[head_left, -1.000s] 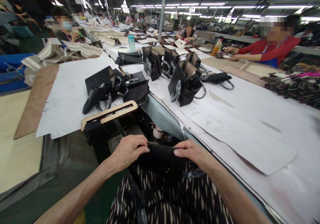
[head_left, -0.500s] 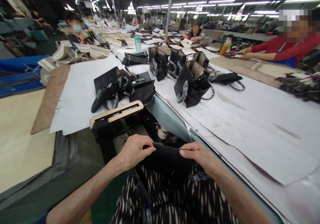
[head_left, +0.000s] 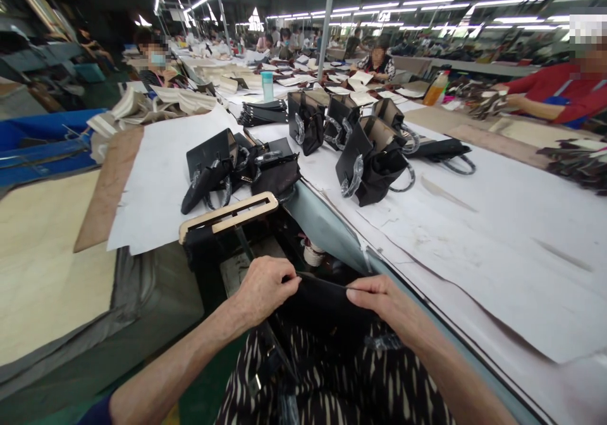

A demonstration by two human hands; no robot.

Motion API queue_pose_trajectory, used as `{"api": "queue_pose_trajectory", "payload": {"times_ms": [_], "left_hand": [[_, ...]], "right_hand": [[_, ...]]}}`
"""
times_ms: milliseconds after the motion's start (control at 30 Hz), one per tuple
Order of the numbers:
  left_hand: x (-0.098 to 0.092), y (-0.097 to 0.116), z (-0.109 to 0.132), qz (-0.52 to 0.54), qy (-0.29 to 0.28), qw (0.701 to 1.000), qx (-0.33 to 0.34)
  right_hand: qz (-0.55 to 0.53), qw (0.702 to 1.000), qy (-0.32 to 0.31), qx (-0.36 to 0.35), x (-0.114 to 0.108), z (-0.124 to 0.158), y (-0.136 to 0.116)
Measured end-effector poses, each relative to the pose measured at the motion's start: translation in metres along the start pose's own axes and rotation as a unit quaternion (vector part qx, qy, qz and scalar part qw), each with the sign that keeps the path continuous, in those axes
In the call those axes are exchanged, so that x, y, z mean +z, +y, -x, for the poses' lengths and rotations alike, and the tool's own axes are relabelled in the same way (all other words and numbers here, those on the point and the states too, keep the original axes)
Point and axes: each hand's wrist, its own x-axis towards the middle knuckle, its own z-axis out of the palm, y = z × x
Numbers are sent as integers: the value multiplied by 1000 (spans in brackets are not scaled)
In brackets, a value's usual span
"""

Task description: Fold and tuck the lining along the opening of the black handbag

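Observation:
A black handbag rests over my lap, its upper edge stretched between my two hands. My left hand pinches that edge near its left end, thumb against curled fingers. Toward the right end, my right hand grips the same edge between thumb and forefinger. A plastic-wrapped handle hangs below my right hand. Dark straps with a metal piece dangle at the left of my lap. Just beyond my hands stands a wooden slotted frame on a dark support.
Black handbags with wrapped handles stand on the left table and on the white-covered right table. A blue-green bottle and stacked black pieces are farther back. A person in red sleeves works at the right.
The whole view has shifted slightly, so things appear a little farther right. Both hands keep their grip on the handbag's edge, and its front has tilted a little into shadow.

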Motion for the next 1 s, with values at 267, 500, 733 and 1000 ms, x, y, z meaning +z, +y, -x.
{"api": "queue_pose_trajectory", "payload": {"times_ms": [267,500,733,1000], "left_hand": [[0,3,1,-19,-7,1000,-10],[0,6,3,-30,-29,999,-3],[-15,7,26,4,80,997,17],[-25,-24,49,255,-55,950,-174]], "right_hand": [[242,965,57,-83,14,10,-22],[561,802,154,-140,63,-12,-38],[608,752,199,-160,66,-20,-36],[654,696,211,-210,64,4,-60]]}}
